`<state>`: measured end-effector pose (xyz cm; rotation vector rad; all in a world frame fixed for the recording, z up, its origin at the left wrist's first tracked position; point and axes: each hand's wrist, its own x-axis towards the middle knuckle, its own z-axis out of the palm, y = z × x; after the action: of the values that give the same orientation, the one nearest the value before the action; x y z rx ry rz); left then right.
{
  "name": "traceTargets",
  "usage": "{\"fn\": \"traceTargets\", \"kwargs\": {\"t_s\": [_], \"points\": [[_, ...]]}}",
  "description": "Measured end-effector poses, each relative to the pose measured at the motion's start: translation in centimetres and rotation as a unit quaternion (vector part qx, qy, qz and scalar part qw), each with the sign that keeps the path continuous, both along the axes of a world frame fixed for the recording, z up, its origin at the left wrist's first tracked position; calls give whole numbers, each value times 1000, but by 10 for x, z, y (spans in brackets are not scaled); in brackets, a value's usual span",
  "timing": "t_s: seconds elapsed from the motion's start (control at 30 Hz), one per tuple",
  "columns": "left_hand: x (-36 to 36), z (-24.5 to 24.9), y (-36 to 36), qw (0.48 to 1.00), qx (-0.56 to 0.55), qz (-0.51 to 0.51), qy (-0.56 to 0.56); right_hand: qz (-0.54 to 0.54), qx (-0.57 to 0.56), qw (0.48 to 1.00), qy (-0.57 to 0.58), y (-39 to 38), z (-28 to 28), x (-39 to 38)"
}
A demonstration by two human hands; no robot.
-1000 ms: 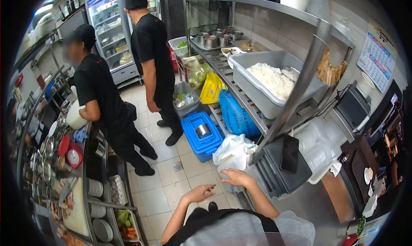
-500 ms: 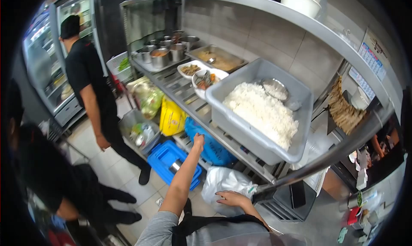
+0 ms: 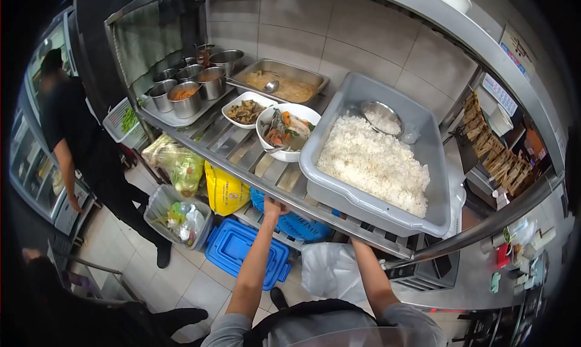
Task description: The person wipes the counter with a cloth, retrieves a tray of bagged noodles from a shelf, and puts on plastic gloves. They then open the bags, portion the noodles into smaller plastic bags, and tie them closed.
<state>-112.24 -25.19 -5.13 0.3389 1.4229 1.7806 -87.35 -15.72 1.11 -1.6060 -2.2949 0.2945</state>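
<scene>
My left hand (image 3: 273, 208) reaches under the front edge of the slatted steel shelf (image 3: 233, 156). Its fingers are bent against the top of a blue printed bag (image 3: 304, 226), which lies on the lower rack. My right forearm (image 3: 371, 271) goes under the same shelf further right. The right hand itself is hidden by the shelf edge, so its fingers do not show. A whitish translucent plastic bag (image 3: 327, 265) hangs between my arms, close to the right wrist. A yellow bag (image 3: 225, 189) stands just left of the blue one.
Above my arms stand a grey tub of rice (image 3: 375, 159), a bowl of food (image 3: 287, 129) and steel pots (image 3: 185, 99). A blue lidded crate (image 3: 239, 250) and a waste bin (image 3: 175, 217) are on the floor. One person (image 3: 85, 129) stands left, another (image 3: 78, 292) nearer.
My view has come closer to the shelf. My left hand has moved in against the blue bag, and my right hand has gone from above the white bag to under the shelf.
</scene>
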Motion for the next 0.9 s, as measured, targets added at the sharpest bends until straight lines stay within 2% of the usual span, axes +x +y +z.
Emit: {"fn": "traceTargets", "kwargs": {"t_s": [0.07,0.13,0.33,0.47,0.53,0.7,0.9], "points": [[-1,16,-37,997,-73,16,13,-24,-23,999,9,6,-4,-11],[-7,-11,-70,997,-69,25,25,-38,-34,999,17,10,-8,-21],[-19,-5,-140,996,-73,34,39,-57,-55,996,50,9,-20,-52],[-34,-17,-157,993,-74,15,95,-69,-70,991,90,8,-29,-78],[-29,-8,-161,994,-76,18,79,-76,-82,988,108,8,-32,-89],[-47,-28,-164,991,-64,-6,117,-74,-117,978,153,-1,-40,-111],[-56,-22,-158,985,-100,0,141,-71,-146,964,210,-16,-55,-116]]}}
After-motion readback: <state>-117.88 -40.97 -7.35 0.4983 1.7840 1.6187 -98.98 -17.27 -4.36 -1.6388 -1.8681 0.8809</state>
